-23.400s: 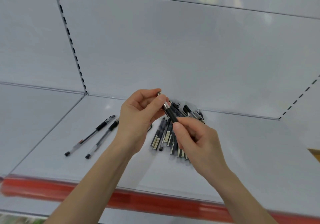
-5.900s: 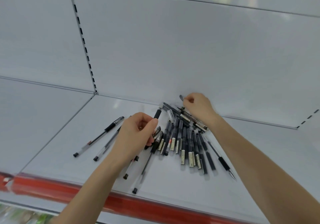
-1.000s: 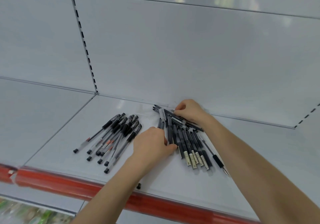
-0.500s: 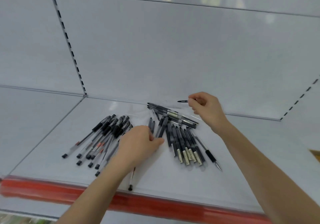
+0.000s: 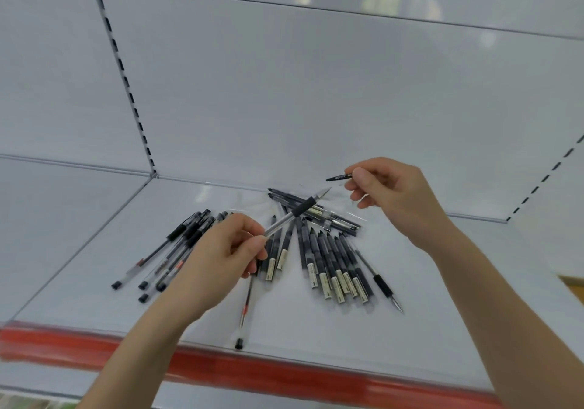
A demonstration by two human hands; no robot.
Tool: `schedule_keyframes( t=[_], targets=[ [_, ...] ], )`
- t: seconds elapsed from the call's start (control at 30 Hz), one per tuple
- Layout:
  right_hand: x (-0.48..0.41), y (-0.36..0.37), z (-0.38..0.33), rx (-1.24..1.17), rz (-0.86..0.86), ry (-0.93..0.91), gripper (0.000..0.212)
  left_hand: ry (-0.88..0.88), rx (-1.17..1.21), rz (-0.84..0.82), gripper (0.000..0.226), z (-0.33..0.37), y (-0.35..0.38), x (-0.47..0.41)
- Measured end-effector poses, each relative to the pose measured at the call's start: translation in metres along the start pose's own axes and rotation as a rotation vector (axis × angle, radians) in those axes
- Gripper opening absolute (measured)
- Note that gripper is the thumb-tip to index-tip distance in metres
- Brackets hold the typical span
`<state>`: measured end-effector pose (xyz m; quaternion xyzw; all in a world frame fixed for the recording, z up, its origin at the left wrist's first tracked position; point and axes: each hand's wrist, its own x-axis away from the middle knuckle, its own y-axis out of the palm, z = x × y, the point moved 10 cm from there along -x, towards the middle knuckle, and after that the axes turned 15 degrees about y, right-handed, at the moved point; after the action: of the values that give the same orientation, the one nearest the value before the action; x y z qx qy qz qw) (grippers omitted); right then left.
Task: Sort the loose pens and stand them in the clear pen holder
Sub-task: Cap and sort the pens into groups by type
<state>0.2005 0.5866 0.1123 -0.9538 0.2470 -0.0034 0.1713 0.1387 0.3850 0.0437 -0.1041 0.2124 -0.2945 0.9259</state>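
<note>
Capping one loose pen above the shelf; the sorting is not finished.

Head view: the left hand (image 5: pixel 221 257) pinches an uncapped pen (image 5: pixel 292 216) by its clear barrel, tip pointing far and right. The right hand (image 5: pixel 392 193) pinches a small black cap (image 5: pixel 337 177) just beside that tip. Other pens (image 5: pixel 331 266) lie in groups on the shelf (image 5: pixel 300 329); the clear pen holder is not visible. Next, I think, the cap must meet the tip straight and be pushed on.

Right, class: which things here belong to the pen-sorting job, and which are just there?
Job: left hand, holding an uncapped pen; right hand, pinching a black cap; clear pens, left pile; dark pens, right fan; stray pen by the edge.
Just there: white shelf; red edge strip; back panel.
</note>
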Motion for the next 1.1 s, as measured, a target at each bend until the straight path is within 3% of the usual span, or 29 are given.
schedule_keyframes(
  t=[0.33,0.63,0.97,1.1],
  targets=[
    [0.008,0.023,-0.001,0.091,-0.159,0.031,0.016,0.015,-0.022,-0.009,0.016,0.0,0.002,0.001],
    [0.012,0.04,0.012,0.016,-0.178,0.05,0.017,0.163,-0.276,0.024,0.031,0.022,-0.005,-0.003],
    [0.011,0.063,0.027,0.011,-0.227,0.092,0.014,0.1,-0.284,0.05,0.024,-0.001,-0.01,0.014],
    [-0.004,0.076,0.041,0.112,-0.248,0.146,0.011,0.043,-0.418,0.005,0.017,-0.011,-0.006,0.027]
  ],
)
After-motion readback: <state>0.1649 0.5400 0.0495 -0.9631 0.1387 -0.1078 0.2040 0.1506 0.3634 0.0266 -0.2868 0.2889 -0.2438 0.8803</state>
